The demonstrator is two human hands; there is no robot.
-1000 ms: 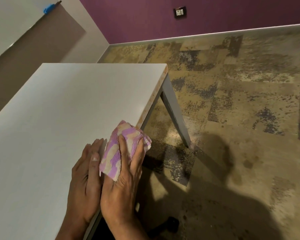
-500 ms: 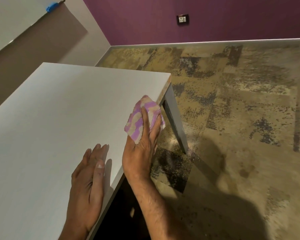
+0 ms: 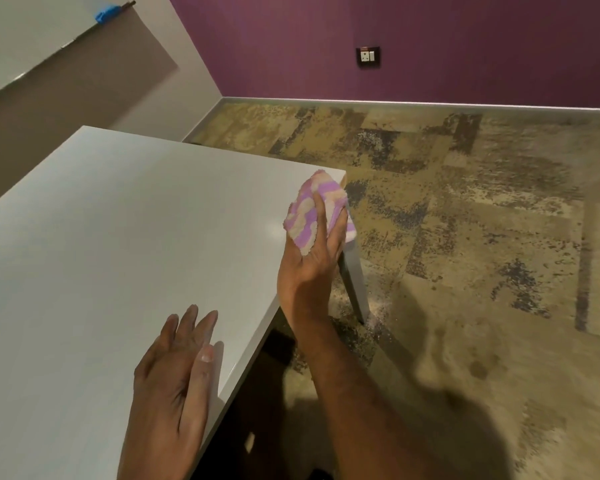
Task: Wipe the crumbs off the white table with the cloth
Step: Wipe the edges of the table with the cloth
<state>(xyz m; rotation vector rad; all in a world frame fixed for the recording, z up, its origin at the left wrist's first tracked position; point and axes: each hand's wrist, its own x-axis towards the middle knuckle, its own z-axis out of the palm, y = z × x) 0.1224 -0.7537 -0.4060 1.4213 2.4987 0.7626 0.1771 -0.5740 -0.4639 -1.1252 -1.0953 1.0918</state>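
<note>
The white table point(image 3: 118, 237) fills the left half of the head view, its right edge running from the far corner down towards me. A bunched cloth point(image 3: 309, 209), striped pink, purple and cream, sits at the table's far right corner, partly over the edge. My right hand point(image 3: 312, 268) grips it from behind, fingers curled over the top. My left hand point(image 3: 174, 379) lies flat on the tabletop near the right edge, fingers straight. I see no crumbs on the white surface.
A grey table leg point(image 3: 354, 285) slants down under the far corner, with pale specks on the mottled brown carpet point(image 3: 465, 237) beside its foot. A purple wall with a socket point(image 3: 368, 57) stands behind. A whiteboard point(image 3: 32, 36) hangs on the left wall.
My right hand has slid the cloth along the table's right edge, away from me, up to the far corner. My left hand stayed flat in the same spot.
</note>
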